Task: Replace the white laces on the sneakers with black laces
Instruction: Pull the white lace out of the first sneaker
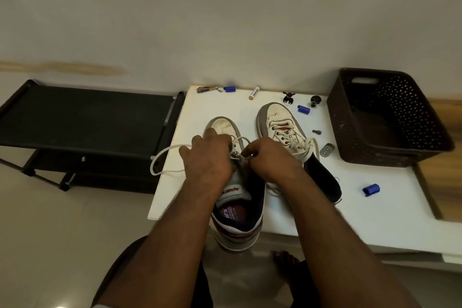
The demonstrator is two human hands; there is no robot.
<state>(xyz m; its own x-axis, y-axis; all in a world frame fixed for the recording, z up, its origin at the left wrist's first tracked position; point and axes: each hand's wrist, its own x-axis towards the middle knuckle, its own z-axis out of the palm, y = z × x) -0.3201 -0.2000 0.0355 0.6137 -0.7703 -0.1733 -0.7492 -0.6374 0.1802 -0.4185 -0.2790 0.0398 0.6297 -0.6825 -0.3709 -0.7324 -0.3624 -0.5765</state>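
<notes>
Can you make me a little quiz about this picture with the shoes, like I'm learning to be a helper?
1. True or false: the far sneaker still has its white lace threaded through it.
2. Which shoe are the left hand and right hand working on: A) the near sneaker, B) the far one, C) neither?
3. Fill in: the loose white lace loops out past the ______ edge of the white table, seen from the person's side.

Key
1. True; it is laced.
2. A; both hands pinch the lace over its eyelets.
3. Left.
</notes>
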